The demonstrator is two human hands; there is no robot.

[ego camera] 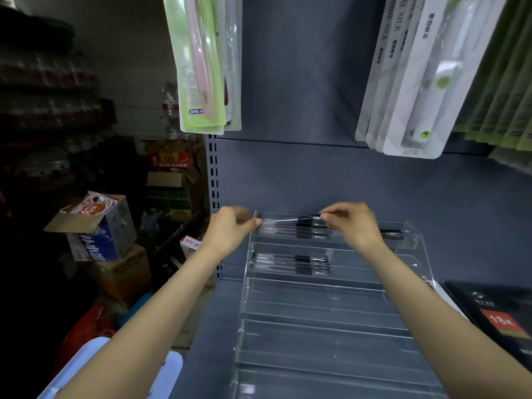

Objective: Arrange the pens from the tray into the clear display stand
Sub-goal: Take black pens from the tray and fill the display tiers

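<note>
A clear tiered display stand (316, 306) sits on the grey shelf in front of me. Its top tier holds several clear pens with black grips (299, 231), and the second tier holds several more (290, 263). The lower tiers hold nothing. One pen (290, 220) hangs just above the top tier. My left hand (230, 228) pinches its clear end at the stand's left edge. My right hand (351, 223) pinches its dark end. A light blue tray (161, 375) shows at the lower left, partly hidden by my left arm.
Packaged toothbrushes hang above at left (201, 67) and right (417, 82). A black box (501, 318) lies on the shelf right of the stand. Cardboard boxes (98, 226) and red bags crowd the dark floor at left. The grey back panel (316, 174) rises behind the stand.
</note>
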